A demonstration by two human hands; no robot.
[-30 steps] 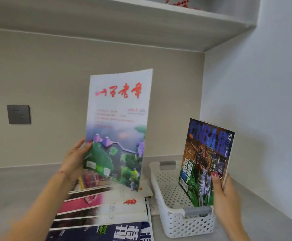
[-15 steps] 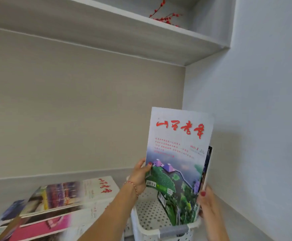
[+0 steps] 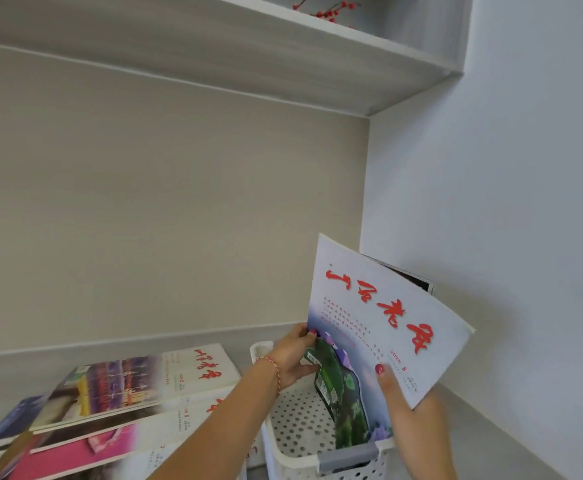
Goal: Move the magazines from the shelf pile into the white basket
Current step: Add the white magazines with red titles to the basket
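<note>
I hold the magazine (image 3: 383, 327) with both hands over the white basket (image 3: 304, 441). My left hand (image 3: 292, 358) pinches its left edge, the thumb on the cover. My right hand (image 3: 395, 393) grips the lower right side, the thumb pressed on the cover and the other fingers hidden behind the paper. The magazine leans to the right, with its lower corner already down inside the basket, near the grey handle (image 3: 347, 457). I think I keep two hands on it because the paper is thin and would bend. Behind it, a dark magazine (image 3: 411, 277) shows only its top corner; it seems to stand against the wall, but I cannot tell if my right hand also holds it. The pile (image 3: 137, 393) of other magazines lies just left of the basket, so many are left to move. Next I would lower this one until it stands in the basket.
</note>
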